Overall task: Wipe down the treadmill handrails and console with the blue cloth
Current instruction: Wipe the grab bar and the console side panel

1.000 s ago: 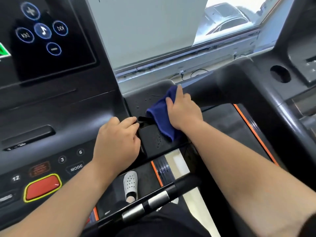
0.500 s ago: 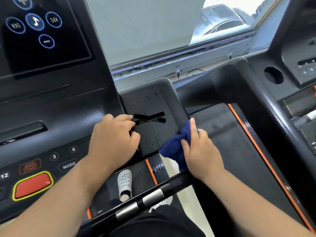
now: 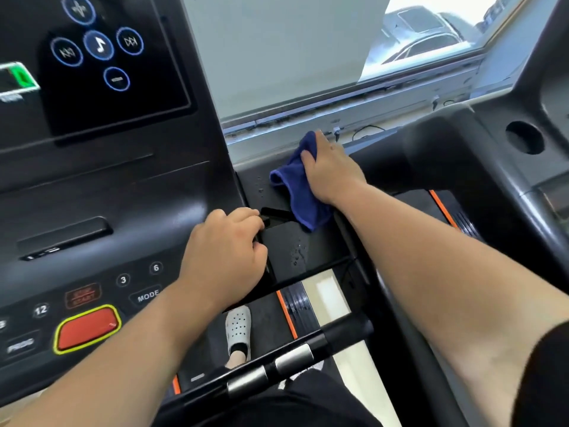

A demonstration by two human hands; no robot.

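Near the frame's centre, with your left hand (image 3: 224,257) gripping the tray (image 3: 326,238) edge, press the blue cloth (image 3: 303,198) under your flat right hand (image 3: 334,175) and sweep across the droplets (image 3: 297,252).

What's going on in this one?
A person standing on a treadmill is wiping it down. Their right hand presses the blue cloth onto the black side panel just right of the console, near the panel's far end. The left hand grips that panel's left edge beside a slot. Water droplets sit on the panel's near part, not yet wiped.
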